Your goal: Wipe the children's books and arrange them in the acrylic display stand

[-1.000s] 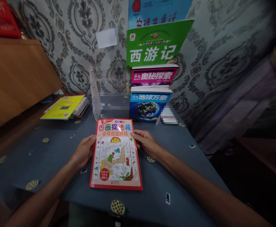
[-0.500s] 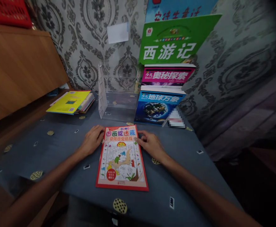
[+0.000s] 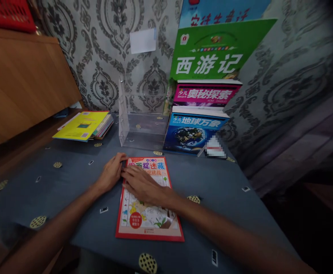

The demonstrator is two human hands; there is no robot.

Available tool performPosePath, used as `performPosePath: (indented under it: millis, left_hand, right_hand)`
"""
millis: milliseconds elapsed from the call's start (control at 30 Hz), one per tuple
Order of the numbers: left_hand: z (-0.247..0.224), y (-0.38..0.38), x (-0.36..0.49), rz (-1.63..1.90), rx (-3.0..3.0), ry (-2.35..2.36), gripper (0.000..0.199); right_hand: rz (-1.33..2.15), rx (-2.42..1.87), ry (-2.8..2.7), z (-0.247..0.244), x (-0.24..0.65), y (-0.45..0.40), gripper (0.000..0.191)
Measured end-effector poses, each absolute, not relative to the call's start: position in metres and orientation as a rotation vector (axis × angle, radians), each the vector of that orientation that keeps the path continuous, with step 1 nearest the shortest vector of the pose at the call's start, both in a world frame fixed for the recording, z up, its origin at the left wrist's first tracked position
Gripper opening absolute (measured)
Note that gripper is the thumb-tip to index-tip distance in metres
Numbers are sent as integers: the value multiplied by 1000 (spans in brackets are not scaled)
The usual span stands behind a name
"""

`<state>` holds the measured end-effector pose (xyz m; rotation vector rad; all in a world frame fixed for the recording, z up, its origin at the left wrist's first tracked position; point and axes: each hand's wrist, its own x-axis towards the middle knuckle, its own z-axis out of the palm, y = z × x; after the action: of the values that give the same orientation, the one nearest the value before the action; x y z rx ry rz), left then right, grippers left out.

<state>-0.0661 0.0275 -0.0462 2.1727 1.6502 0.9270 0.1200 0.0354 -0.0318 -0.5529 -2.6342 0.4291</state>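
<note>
A red-bordered children's picture book (image 3: 160, 228) lies flat on the cloth-covered table, its front cover up. My left hand (image 3: 111, 173) is at the book's upper left edge, its fingers bent and closed on that edge. Across the cover reaches my right hand (image 3: 143, 184), palm down with the fingers stretched out. Its fingertips come to the left edge, close against my left hand. Part of the title and much of the cover drawing are hidden beneath it.
Behind the book stands a clear acrylic rack (image 3: 143, 140). Its right side holds a blue book (image 3: 192, 133), a magenta book (image 3: 206, 93) and a green book (image 3: 220, 49). A stack topped by a yellow book (image 3: 83, 125) lies at left, near a wooden cabinet (image 3: 26, 83).
My right hand has left the book's right edge and moved left across the cover to the left edge. My left hand stays at the upper left edge.
</note>
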Motion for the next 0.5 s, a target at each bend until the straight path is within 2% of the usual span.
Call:
performPosePath:
  millis: [267, 500]
  left_hand:
    - [-45, 30, -70, 913, 2173, 1668, 31]
    - [-46, 29, -69, 875, 2250, 1701, 28]
  right_hand:
    - [436, -724, -2600, -40, 128, 54, 45]
    - [488, -889, -2518, -50, 190, 64, 45]
